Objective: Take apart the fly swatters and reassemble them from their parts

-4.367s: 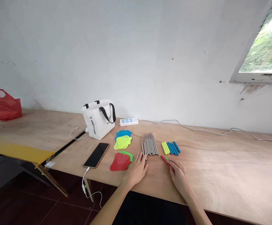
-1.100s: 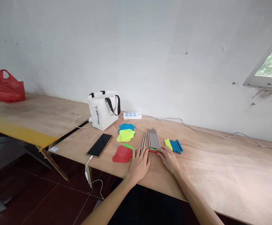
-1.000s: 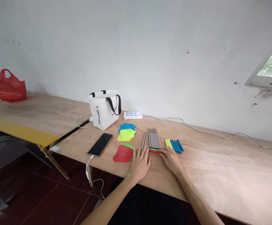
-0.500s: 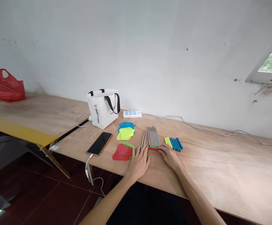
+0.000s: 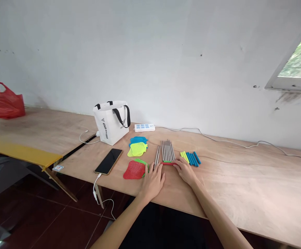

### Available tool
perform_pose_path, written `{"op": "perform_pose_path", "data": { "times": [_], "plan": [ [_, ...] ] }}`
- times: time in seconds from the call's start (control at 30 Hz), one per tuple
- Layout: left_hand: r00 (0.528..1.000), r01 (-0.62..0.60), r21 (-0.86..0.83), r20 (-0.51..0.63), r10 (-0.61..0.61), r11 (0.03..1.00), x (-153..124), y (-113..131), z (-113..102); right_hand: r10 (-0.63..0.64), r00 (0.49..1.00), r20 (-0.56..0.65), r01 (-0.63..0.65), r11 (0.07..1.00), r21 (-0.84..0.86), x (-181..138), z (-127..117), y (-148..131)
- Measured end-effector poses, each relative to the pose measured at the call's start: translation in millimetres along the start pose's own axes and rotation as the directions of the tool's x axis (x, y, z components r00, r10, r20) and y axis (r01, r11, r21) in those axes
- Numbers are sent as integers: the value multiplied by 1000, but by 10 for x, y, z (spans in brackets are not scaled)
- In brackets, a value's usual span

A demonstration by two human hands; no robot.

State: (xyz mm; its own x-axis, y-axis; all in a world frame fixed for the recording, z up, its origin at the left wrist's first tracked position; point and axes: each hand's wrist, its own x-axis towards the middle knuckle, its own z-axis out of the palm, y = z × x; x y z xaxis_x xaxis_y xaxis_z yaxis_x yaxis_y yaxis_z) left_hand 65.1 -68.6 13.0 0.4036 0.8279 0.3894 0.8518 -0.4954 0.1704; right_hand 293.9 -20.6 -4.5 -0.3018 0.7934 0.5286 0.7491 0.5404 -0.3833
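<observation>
My left hand (image 5: 152, 182) lies palm down on the table with its fingers spread, the fingertips at the lower ends of a few grey metal rods (image 5: 157, 155). Beside it on the left are the red mesh fly-swatter head (image 5: 134, 170) and a green one (image 5: 141, 162) partly beneath it. My right hand (image 5: 185, 172) is closed with its fingertips on the right end of a red tube (image 5: 169, 163). That tube lies crosswise below a row of several grey rods (image 5: 168, 150), next to a green tube (image 5: 167, 161). Yellow tubes (image 5: 184, 156) and blue tubes (image 5: 194, 158) lie just beyond my right hand.
Yellow (image 5: 137, 149) and blue (image 5: 138, 140) mesh heads overlap further back. A phone (image 5: 109, 161) with a white cable lies left, near the table edge. Behind stand a white bag (image 5: 112, 124) and a power strip (image 5: 144, 128). A red bag (image 5: 6, 102) sits on the neighbouring table.
The view has shifted slightly, so most things appear a little further left. Both hands keep nearly the same place by the rods and the red tube.
</observation>
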Motion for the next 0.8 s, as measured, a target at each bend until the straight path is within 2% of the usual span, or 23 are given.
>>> {"op": "perform_pose_path", "data": {
  "times": [0.37, 0.67, 0.8],
  "plan": [
    [1000, 25, -25, -17, -25, 999, 2, 31, -52, 14, 1000, 12, -14, 1000, -26, 53, 13, 29],
    [999, -7, -14, -43, 7, 1000, 11, 72, -147, 14, 1000, 12, -14, 1000, -18, 35, 7, -1],
    [999, -34, -6, -41, 34, 999, -40, 165, -153, 8, 1000, 10, -8, 1000, -15, 26, -3, -16]
  ]
}}
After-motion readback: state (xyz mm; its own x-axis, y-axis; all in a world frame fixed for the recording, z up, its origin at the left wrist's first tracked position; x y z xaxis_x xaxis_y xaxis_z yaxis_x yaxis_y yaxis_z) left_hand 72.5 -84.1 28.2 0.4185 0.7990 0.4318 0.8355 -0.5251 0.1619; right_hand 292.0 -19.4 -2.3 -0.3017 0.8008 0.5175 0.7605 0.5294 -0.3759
